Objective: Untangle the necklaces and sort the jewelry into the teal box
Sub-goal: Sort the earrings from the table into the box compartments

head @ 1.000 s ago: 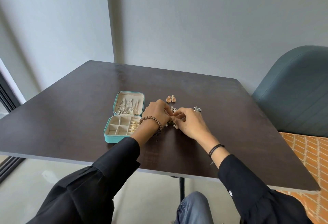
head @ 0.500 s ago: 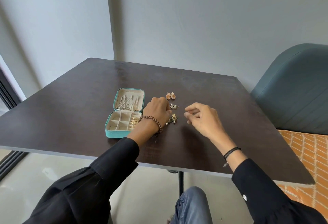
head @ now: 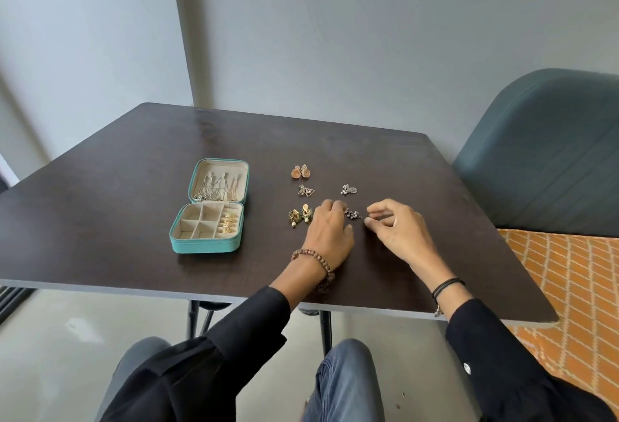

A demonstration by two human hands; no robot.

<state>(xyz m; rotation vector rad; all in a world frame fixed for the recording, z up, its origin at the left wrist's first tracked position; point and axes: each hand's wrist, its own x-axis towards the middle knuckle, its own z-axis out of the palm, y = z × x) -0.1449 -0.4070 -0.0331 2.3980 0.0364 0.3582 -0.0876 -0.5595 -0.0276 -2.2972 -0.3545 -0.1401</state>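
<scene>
Teal box point(head: 204, 247) sitting open on the counter point(head: 100, 220), left of scattered earrings point(head: 300, 215), left hand point(head: 330, 232) resting knuckles-up, its grip impossible to tell, right hand point(head: 398, 231) hanging with fingers point(head: 376, 210) loosely curled beside a silver earring point(head: 352, 213).

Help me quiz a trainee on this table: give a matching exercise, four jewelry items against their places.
Items:
1 orange earrings
2 green earrings
3 gold pieces
4 necklaces

Places:
a in the box lid
b farthest loose pair on the table
c right compartments of the box base
d just left of the left hand

Pairs: 1-b, 2-d, 3-c, 4-a
</scene>
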